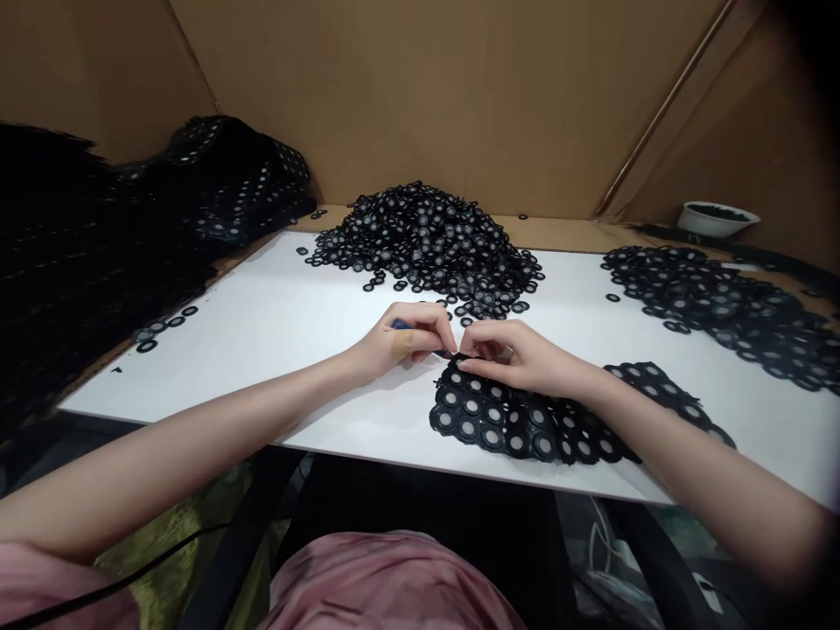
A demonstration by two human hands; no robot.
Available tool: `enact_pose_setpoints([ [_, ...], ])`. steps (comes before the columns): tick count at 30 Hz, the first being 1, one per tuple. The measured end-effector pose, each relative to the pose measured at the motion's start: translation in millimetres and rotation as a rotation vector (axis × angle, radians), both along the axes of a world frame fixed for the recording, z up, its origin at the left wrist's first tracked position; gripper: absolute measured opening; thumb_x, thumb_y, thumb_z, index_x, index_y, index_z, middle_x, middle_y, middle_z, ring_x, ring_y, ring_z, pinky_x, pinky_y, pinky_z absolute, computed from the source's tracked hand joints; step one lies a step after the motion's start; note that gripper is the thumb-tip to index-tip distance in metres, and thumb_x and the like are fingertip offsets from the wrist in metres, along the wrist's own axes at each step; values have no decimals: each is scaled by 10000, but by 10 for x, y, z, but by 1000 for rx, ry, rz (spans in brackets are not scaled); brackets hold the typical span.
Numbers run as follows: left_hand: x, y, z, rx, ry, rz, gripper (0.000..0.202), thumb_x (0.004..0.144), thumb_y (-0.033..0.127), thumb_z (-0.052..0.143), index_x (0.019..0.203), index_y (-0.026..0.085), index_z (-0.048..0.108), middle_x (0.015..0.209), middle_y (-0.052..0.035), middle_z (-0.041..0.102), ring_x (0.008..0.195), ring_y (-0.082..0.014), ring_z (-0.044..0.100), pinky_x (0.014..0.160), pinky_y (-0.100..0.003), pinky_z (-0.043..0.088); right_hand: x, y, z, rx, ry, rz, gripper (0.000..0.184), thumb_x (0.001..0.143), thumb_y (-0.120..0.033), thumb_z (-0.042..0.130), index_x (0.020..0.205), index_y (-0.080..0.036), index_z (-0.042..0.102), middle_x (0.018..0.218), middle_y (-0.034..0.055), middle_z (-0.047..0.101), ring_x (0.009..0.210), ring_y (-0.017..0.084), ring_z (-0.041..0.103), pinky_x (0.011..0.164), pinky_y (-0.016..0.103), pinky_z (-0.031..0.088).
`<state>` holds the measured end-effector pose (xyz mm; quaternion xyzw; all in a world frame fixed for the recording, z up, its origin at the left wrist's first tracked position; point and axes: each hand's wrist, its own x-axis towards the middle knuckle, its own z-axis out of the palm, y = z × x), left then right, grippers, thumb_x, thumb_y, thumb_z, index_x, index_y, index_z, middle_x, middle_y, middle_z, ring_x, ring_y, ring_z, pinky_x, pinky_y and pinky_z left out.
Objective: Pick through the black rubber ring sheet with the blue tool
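Observation:
A black sheet of joined rubber-like rings with pale round centres (468, 429) lies on the white tabletop in front of me. My right hand (508, 350) pinches the sheet's upper left corner between thumb and fingers, lifting it slightly. Close beside it, my left hand (413, 337) is closed around a slim blue-handled tool (400, 325). The tool's working end is near the pinched corner, mostly hidden by my fingers, so its kind does not show. A tan bandage-like patch (402, 345) is on my left hand.
Behind my hands rises a heap of loose black rings (426, 236). More rings (709, 297) spread at the right, near a white bowl (715, 219) with dark contents. Stacked black sheets (249, 175) fill the left side. Several single rings (157, 327) lie at the white board's left edge.

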<state>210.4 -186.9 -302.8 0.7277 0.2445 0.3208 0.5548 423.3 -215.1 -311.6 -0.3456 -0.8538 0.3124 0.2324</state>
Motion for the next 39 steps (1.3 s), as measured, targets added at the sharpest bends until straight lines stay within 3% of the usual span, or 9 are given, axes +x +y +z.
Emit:
enact_pose_setpoints([
  [10,9,21,-65,3,32,-52,108,728,164,582,710,115,677,612,3,510,452,-69,444,435,-204,312,-13,1,-12,-16,-7,-22,161,873,-304,546,787,-169,527,678,-25,471,606,109,407,556,232,318],
  [17,-40,-24,-4,79,95,-27,173,805,293,599,857,138,656,755,-11,527,534,-69,468,514,-202,380,-14,11,33,-75,-27,-27,356,798,-515,616,773,-175,515,663,-43,426,604,110,382,542,239,291],
  [21,-88,66,108,160,215,-23,239,809,355,618,901,137,654,613,20,471,572,-85,431,521,-187,336,-79,108,173,-87,-172,3,366,746,-502,660,720,-179,489,616,-57,401,561,101,359,522,240,257],
  [25,-74,111,178,71,276,-124,348,730,392,701,948,136,611,597,33,517,474,-65,414,450,-183,300,-172,215,292,-93,-369,33,451,652,-546,712,629,-185,443,567,-62,385,522,99,345,505,252,228],
  [31,-29,-43,25,-4,116,-24,331,735,404,700,697,127,522,531,33,498,453,-55,399,443,-179,283,-212,173,205,-34,-348,-12,406,650,-492,730,604,-175,480,553,-58,387,526,104,347,503,255,226],
  [33,-56,-51,25,-54,79,8,301,752,385,682,726,139,512,512,33,515,418,-57,388,416,-178,264,-197,133,150,-2,-272,-30,367,670,-458,727,631,-169,504,565,-56,399,534,104,353,511,248,241],
  [37,-111,-23,117,-19,-190,269,202,732,265,664,836,158,528,485,58,518,373,-41,318,393,-166,215,-188,88,85,31,-175,-70,279,680,-372,739,703,-157,562,606,-45,449,563,106,379,541,239,270],
  [39,-107,-45,120,-36,-158,226,166,689,215,662,751,148,523,492,43,538,366,-37,321,383,-168,191,-195,82,76,24,-163,-76,270,670,-360,752,742,-153,593,611,-42,459,569,108,387,545,238,277],
])
